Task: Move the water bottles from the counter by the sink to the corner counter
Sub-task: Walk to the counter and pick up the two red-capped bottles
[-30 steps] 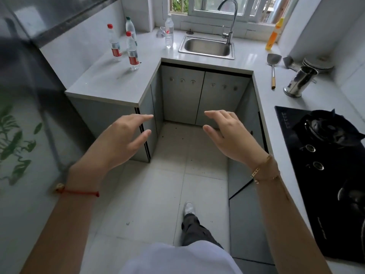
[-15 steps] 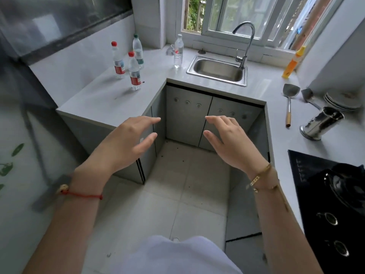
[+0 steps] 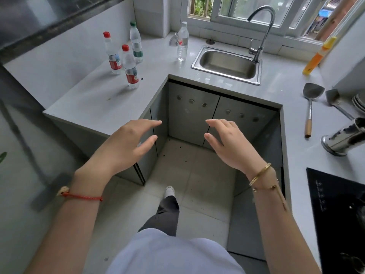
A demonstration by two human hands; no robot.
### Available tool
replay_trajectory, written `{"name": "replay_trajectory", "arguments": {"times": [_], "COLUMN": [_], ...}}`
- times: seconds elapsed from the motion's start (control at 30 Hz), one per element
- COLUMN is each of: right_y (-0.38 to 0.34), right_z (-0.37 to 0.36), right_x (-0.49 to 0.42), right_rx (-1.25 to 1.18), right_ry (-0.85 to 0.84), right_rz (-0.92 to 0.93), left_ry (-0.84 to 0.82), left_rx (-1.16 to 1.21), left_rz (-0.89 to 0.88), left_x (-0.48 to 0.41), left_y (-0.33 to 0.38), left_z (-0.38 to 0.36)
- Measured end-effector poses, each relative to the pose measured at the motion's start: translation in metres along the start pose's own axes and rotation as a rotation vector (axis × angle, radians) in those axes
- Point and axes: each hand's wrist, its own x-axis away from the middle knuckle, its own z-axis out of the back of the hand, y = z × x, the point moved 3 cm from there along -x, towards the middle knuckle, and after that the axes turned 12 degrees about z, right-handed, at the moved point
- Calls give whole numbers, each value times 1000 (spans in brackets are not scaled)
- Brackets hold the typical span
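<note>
1. Lower centre of the frame: the left hand (image 3: 126,147) and right hand (image 3: 229,143) hang over the floor between the cabinets, fingers spread and loosely curled, holding nothing.

2. Upper left: three bottles stand upright on the corner counter (image 3: 94,99), two red-capped bottles (image 3: 129,68) close together and a green-capped bottle (image 3: 135,43) just behind them.

3. Upper centre: one clear bottle (image 3: 182,41) stands upright on the counter just left of the sink (image 3: 227,64), well apart from both hands. It looks to be the last one left to move.

4. The step in hand appears to be the walk-up and reach. A grip around the bottle's middle, below the shoulder, should keep it upright.

5. Far right, a spatula (image 3: 311,107) and steel cup (image 3: 343,137) lie clear of the route.

6. When setting down, leave a gap from the three bottles; a nudge could topple one.
</note>
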Motion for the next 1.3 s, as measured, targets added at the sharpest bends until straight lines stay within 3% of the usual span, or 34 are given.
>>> {"name": "replay_trajectory", "arguments": {"times": [0.3,0.67,1.03,1.3], "right_y": [45,78,105,125], "right_z": [-7,8,-12,-24], "right_x": [-110,-279,-363,-436], "right_rx": [-30,-17,-52,-98], "right_ry": [-51,-58,-96,-154], "right_rz": [-8,72,135,270], "left_ry": [-27,67,-21,47], "left_rx": [-22,-58,-17,7], "left_rz": [40,145,306,409], "left_x": [-113,-253,-314,-354], "left_y": [-26,-59,-81,-98], "left_z": [5,44,55,54]}}
